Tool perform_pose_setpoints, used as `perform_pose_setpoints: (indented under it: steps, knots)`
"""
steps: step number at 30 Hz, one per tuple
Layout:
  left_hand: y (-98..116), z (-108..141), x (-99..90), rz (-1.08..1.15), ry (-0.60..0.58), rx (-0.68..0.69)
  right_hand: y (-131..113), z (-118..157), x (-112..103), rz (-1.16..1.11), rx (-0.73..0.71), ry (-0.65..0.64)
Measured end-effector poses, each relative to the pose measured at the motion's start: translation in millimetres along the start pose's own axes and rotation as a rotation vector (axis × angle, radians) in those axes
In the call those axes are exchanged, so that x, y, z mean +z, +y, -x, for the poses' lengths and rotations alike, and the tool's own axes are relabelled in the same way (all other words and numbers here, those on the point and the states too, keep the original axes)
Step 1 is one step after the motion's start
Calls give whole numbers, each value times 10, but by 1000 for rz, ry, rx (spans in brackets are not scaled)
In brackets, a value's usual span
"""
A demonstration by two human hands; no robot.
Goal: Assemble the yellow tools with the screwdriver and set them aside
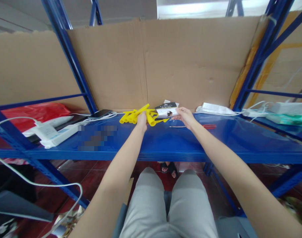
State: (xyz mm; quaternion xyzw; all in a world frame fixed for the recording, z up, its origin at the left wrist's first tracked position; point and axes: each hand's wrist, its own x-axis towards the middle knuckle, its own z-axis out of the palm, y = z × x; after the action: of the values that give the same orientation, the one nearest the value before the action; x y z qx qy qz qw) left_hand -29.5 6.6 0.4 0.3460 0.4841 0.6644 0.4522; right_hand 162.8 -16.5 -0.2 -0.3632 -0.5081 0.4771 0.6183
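Behind, cardboard (185, 62) backs the blue shelf (165, 142).

Probably a workshop or storeroom: blue metal shelving (153, 157), cardboard backing (185, 59), trailing cables (29, 181)

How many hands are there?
2. The left hand is closed around yellow plastic pieces, and the right hand pinches the right edge of a black-and-white package. No other hands show.

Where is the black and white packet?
In the head view, the black and white packet is just right of centre, towards the back of the blue metal shelf, between the yellow pieces and the right hand.
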Motion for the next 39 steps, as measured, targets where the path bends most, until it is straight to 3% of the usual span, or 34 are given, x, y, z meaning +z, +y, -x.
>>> perform_pose_setpoints:
  steps: [5,16,22,29,39]
  knots:
    - [-4,-39,-24,135,-41,-68,13,-11,3,-1,9,-3]
    - [17,-83,-56,192,143,-50,44,-42,-10,52,-8,20]
    - [-4,-52,-27,198,20,-10,94,-85,-19,69,-10,-6]
    - [-71,-49,21,152,-212,-78,139,-93,-38,92,-13,-54]
    - [-30,37,22,123,-257,-111,194,-158,-66,99,-68,-88]
